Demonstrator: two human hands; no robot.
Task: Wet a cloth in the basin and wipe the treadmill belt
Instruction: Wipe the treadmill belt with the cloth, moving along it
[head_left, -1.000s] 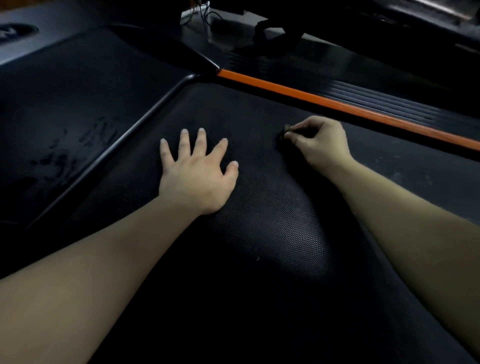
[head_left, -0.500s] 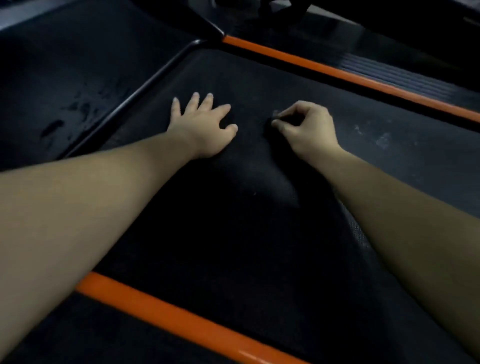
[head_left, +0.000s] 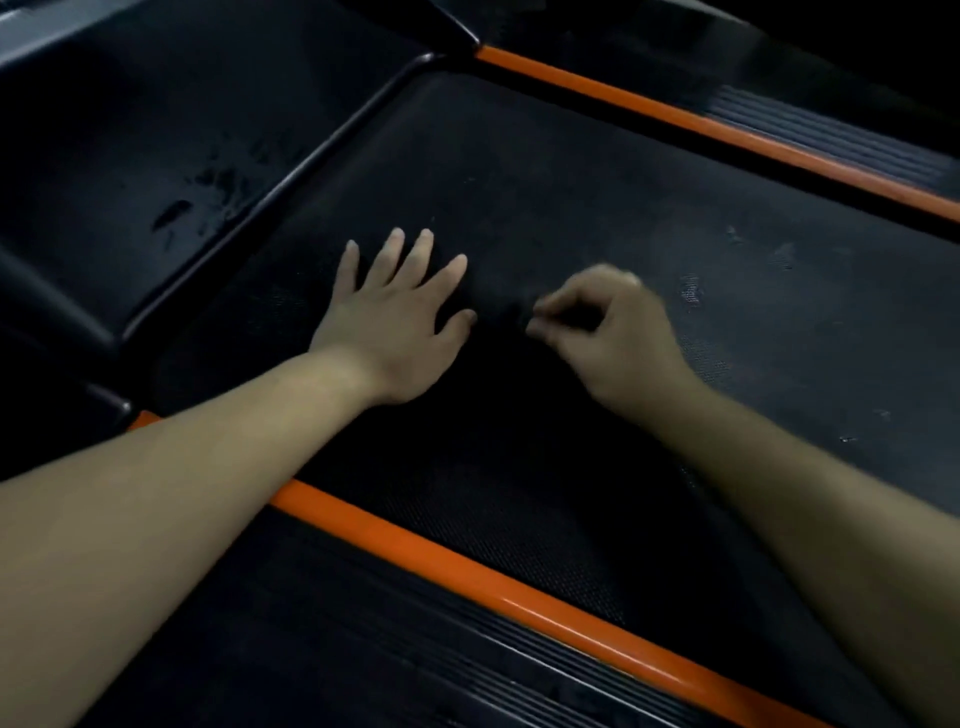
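So, my L hand (head_left: 395, 317) lay flat on the treadmill belt (head_left: 545, 171), fingers spread & straight, gripping nothing. My R hand (head_left: 613, 332) sat just beside it, the two apart. Its fingers were curled w/ thumb & forefinger drawn close over a dark patch, but it was blurred, so I couldn't tell if they pinched the cloth or where it lay. Pale specks (head_left: 691, 291) dotted the belt right of that hand. Near orange rail (head_left: 467, 577) & far orange rail (head_left: 727, 132) edged the belt; wet smears (head_left: 218, 182) marked the black cover (head_left: 104, 130) at left
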